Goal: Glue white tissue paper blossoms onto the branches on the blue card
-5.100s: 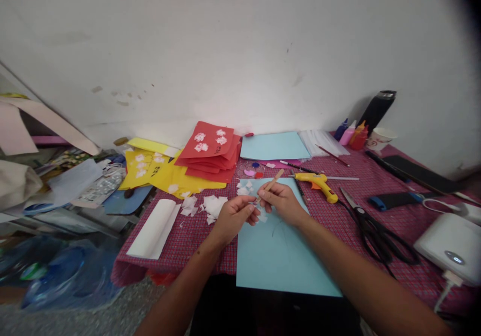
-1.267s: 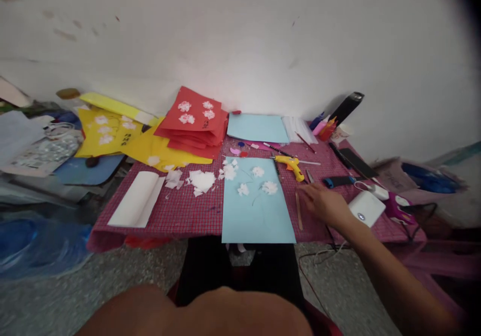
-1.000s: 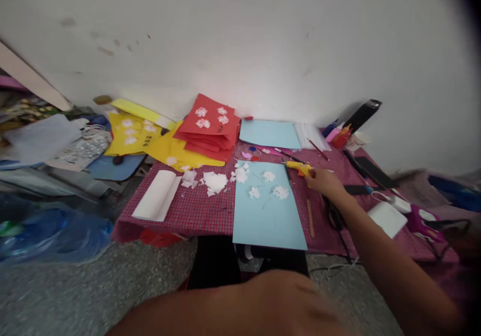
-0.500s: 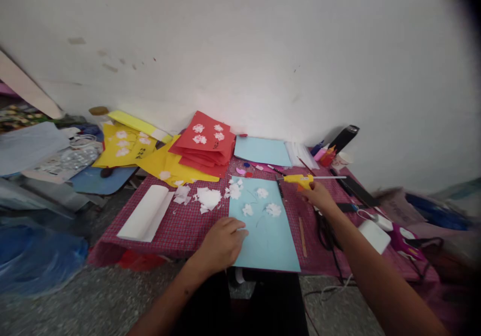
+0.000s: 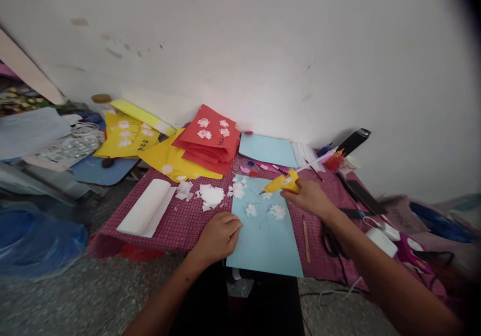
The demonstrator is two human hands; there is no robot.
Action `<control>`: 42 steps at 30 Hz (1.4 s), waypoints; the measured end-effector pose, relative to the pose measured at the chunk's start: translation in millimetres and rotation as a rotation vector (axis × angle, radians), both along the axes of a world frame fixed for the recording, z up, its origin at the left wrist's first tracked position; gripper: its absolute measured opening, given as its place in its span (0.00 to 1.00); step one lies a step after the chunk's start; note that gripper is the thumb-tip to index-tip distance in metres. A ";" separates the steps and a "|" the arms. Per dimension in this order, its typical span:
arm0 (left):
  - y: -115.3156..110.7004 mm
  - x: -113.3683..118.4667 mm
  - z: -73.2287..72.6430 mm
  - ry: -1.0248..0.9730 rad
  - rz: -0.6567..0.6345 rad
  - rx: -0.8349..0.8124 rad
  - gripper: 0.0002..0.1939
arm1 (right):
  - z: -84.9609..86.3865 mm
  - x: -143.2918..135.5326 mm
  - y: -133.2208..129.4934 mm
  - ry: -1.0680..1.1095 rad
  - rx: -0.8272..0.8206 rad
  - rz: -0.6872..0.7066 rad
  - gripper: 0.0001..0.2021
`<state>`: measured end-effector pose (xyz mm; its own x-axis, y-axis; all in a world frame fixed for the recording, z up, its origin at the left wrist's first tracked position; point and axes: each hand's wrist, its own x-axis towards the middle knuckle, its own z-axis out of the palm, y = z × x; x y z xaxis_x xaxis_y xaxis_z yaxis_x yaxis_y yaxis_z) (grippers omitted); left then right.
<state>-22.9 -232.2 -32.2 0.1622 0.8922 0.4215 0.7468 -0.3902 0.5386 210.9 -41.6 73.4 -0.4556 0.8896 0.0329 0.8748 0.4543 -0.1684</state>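
Note:
A yellow glue gun [image 5: 282, 181] with a long glue stick out of its back is gripped in my right hand [image 5: 310, 197]. Its nozzle points down-left, over the upper part of a light blue sheet [image 5: 268, 248]. White paper flowers [image 5: 277, 211] sit on that sheet, with thin drawn stems; the gun partly covers one of them. My left hand [image 5: 218, 233] rests at the sheet's left edge, its fingers curled together. Whether anything is between those fingers I cannot make out. Torn white paper pieces [image 5: 211, 196] lie beyond the left hand.
Red sheets with flowers [image 5: 210, 130] are stacked at the back, beside yellow sheets [image 5: 176, 163]. A folded white paper [image 5: 146, 208] lies left. On the right are a wooden stick [image 5: 306, 240], black cables [image 5: 330, 240] and a white adapter [image 5: 381, 241]. Another blue sheet [image 5: 268, 150] lies near the wall.
My right hand has brought the glue gun left over the blue sheet and tilted its nozzle down. My left hand stays near the sheet's edge. The view has shifted slightly.

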 end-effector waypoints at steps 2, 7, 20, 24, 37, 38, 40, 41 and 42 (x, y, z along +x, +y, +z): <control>0.3 -0.1 1.4 0.005 -0.002 -0.008 0.12 | 4.5 -17.2 -7.3 -0.132 0.072 0.090 0.17; 1.8 0.1 1.6 0.007 -0.005 0.007 0.11 | 12.9 -46.5 -14.7 -0.326 0.109 0.247 0.19; 0.7 3.6 11.9 0.157 -0.031 -0.037 0.20 | 19.9 -68.6 -19.1 -0.398 0.126 0.361 0.18; 0.4 5.5 11.8 0.188 -0.054 -0.046 0.19 | 18.3 -63.2 -20.9 -0.416 0.140 0.377 0.18; -2.0 7.5 14.8 0.301 -0.067 -0.108 0.18 | 18.4 -70.9 -26.8 -0.500 0.151 0.464 0.18; -2.1 7.7 15.0 0.306 -0.065 -0.111 0.18 | 18.3 -70.8 -26.5 -0.504 0.152 0.466 0.18; -2.2 8.1 15.2 0.308 -0.064 -0.113 0.18 | 18.6 -70.7 -25.8 -0.510 0.149 0.469 0.18; -2.2 8.2 15.2 0.307 -0.064 -0.113 0.18 | 19.0 -70.8 -25.6 -0.511 0.146 0.471 0.18; -2.2 8.3 15.2 0.306 -0.065 -0.112 0.18 | 19.4 -71.1 -25.5 -0.511 0.143 0.474 0.18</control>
